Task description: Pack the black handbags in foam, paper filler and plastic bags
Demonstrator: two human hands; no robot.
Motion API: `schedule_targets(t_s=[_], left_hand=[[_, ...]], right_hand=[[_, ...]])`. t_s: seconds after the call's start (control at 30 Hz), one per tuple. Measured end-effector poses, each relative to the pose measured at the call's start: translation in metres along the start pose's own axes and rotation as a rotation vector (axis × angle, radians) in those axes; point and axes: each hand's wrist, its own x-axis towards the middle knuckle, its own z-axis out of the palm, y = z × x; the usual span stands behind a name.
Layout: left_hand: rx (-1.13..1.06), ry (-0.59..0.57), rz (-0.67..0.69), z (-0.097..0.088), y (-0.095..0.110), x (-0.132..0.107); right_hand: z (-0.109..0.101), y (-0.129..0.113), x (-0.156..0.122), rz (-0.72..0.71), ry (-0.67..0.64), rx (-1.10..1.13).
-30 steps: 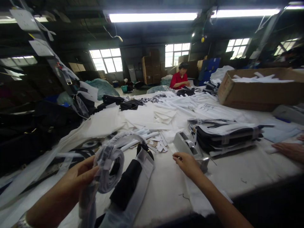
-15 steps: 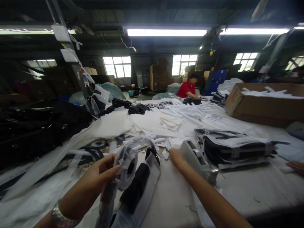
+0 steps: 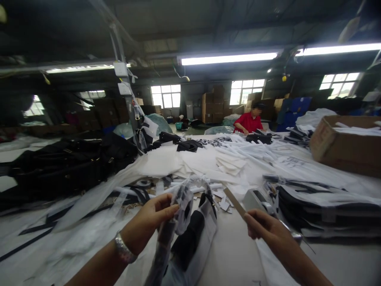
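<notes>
My left hand (image 3: 150, 218), wearing a silver band at the wrist, is closed on a plastic-wrapped strap (image 3: 182, 212) that arches up in a loop. The strap runs to a black bag (image 3: 190, 238), partly covered in white wrapping, which rests on the table in front of me. Between the fingers and thumb of my right hand (image 3: 266, 228) is a flat tan strip (image 3: 235, 201), pointing up and left; whether it is card or tape I cannot tell. Just behind that hand stands a grey tape dispenser (image 3: 254, 199), partly hidden by it.
Wrapped black bags (image 3: 327, 210) are stacked at the right, below a cardboard box (image 3: 345, 147). White sheets (image 3: 160, 161) and paper scraps (image 3: 224, 202) cover the middle. Black bags (image 3: 65, 163) pile up at left. A person in red (image 3: 248, 123) works across the table.
My right hand has drawn back from the paper scraps beside the dispenser and now holds up the tan strip. My left hand keeps its hold on the strap. The view has swung left.
</notes>
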Motion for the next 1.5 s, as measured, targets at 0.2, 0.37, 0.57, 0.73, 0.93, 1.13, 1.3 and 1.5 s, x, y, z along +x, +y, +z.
schedule_targets(t_s=[0.2,0.37,0.57,0.73,0.93,1.13,1.3,1.5], left_hand=[[0.068,-0.026,0.03,0.009,0.01,-0.006],[0.146,-0.037,0.051,0.014,0.017,-0.01],[0.153,-0.09,0.075,0.018,0.02,-0.01],[0.16,-0.092,0.091,0.021,0.025,-0.013],[0.189,-0.064,0.096,0.02,0.024,-0.016],[0.056,0.119,0.088,0.01,0.009,-0.012],[-0.125,0.11,0.048,0.012,0.007,-0.014],[-0.108,0.149,0.122,0.02,0.005,-0.015]], right_hand=[[0.024,-0.064,-0.027,-0.055,-0.353,0.303],[0.046,-0.089,-0.013,-0.148,-0.383,0.332],[0.066,-0.107,0.005,-0.195,-0.459,0.523],[0.069,-0.114,0.005,-0.123,-0.503,0.703],[0.068,-0.123,-0.008,-0.045,-0.515,0.867],[0.071,-0.129,-0.012,0.017,-0.459,0.936],[0.071,-0.135,-0.01,-0.016,-0.497,0.933],[0.068,-0.12,-0.006,0.152,-0.506,1.167]])
